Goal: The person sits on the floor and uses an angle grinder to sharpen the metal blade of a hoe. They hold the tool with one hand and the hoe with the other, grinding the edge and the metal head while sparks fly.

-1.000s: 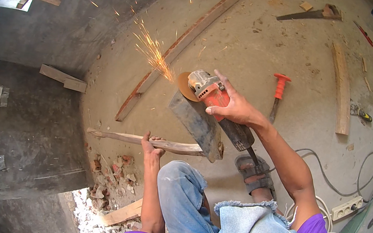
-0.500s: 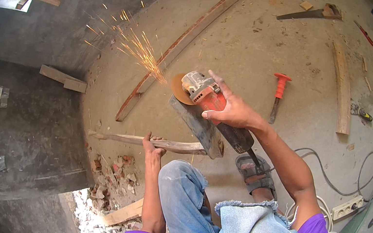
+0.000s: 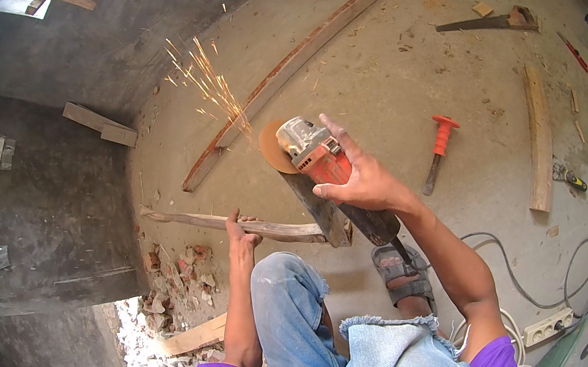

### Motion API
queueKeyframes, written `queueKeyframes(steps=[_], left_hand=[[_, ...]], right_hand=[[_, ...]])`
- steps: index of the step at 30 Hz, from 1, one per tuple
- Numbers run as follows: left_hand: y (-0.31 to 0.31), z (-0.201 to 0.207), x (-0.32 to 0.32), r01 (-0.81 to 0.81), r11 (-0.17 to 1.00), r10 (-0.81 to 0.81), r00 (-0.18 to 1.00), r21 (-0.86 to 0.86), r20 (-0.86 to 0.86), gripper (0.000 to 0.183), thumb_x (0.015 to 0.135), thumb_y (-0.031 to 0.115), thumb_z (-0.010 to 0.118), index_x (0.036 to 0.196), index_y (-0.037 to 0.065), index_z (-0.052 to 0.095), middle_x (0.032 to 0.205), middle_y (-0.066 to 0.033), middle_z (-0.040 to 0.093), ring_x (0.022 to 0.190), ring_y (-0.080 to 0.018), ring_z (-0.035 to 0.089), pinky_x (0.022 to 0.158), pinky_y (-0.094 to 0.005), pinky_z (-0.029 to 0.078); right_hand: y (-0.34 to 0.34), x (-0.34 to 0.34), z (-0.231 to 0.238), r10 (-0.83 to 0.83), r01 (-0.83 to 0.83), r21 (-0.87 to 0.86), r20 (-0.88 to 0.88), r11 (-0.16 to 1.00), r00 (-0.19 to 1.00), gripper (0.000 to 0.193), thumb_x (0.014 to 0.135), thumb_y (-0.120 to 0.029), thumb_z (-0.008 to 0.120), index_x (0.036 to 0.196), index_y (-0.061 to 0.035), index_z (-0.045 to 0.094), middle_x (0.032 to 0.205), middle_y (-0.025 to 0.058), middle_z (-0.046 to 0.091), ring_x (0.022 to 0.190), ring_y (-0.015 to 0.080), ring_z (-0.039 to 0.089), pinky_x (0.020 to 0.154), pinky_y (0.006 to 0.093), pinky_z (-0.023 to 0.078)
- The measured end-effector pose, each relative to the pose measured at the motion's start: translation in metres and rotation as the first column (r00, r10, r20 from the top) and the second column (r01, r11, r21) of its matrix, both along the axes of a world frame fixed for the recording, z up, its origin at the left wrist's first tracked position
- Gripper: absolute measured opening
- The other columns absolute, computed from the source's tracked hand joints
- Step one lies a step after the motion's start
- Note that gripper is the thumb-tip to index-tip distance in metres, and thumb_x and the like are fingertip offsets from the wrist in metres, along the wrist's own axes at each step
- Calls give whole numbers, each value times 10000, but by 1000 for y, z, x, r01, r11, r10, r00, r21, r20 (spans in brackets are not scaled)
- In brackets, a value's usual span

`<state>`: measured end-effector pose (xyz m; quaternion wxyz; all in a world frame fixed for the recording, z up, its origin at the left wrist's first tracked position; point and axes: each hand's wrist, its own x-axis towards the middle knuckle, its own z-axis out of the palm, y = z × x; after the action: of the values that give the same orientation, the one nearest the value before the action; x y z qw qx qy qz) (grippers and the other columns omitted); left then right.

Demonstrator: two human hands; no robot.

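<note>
My right hand (image 3: 371, 179) is wrapped round a red and black angle grinder (image 3: 329, 166), thumb and fingers on opposite sides of its body. Its orange-brown disc (image 3: 270, 145) is at the far end of a flat, grey metal hoe blade (image 3: 313, 201). Orange sparks (image 3: 219, 93) fly from the disc toward the upper left. In my left hand (image 3: 245, 230) is the hoe's wooden handle (image 3: 282, 231), which lies roughly crosswise and meets the blade at its near end. The grinder hides part of the blade, including the contact with the disc.
Beyond the sparks lies a long wooden beam (image 3: 295, 59). A red-gripped chisel (image 3: 439, 153), a handsaw (image 3: 492, 22) and a plank (image 3: 539, 139) rest on the floor. At right are the cord (image 3: 518, 287) and a socket strip (image 3: 548, 327); broken rubble (image 3: 171, 287) lies near left.
The grinder has shifted slightly left along the blade's far end, my right hand with it. The spark stream is narrower. My left hand stays in place on the handle.
</note>
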<state>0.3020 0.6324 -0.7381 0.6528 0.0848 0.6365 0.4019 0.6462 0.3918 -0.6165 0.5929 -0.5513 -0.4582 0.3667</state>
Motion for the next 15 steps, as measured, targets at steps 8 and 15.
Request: queueKeyframes(steps=[8, 15], left_hand=[[-3, 6, -2, 31, 999, -32, 999, 30, 8, 375, 908, 349, 686, 707, 155, 436, 627, -32, 513, 584, -210, 540, 609, -408, 514], [1, 19, 1, 31, 999, -30, 999, 45, -21, 370, 928, 391, 665, 746, 168, 432, 635, -4, 479, 577, -188, 516, 598, -413, 504]], right_hand=[[11, 14, -25, -66, 58, -109, -69, 992, 995, 1131, 783, -363, 839, 1655, -195, 140, 1568, 260, 409, 1445, 397, 419, 1197, 458, 331], [-19, 35, -54, -255, 251, -131, -16, 959, 967, 1162, 759, -362, 841, 1658, -183, 127, 1524, 297, 448, 1405, 404, 472, 1160, 448, 388]])
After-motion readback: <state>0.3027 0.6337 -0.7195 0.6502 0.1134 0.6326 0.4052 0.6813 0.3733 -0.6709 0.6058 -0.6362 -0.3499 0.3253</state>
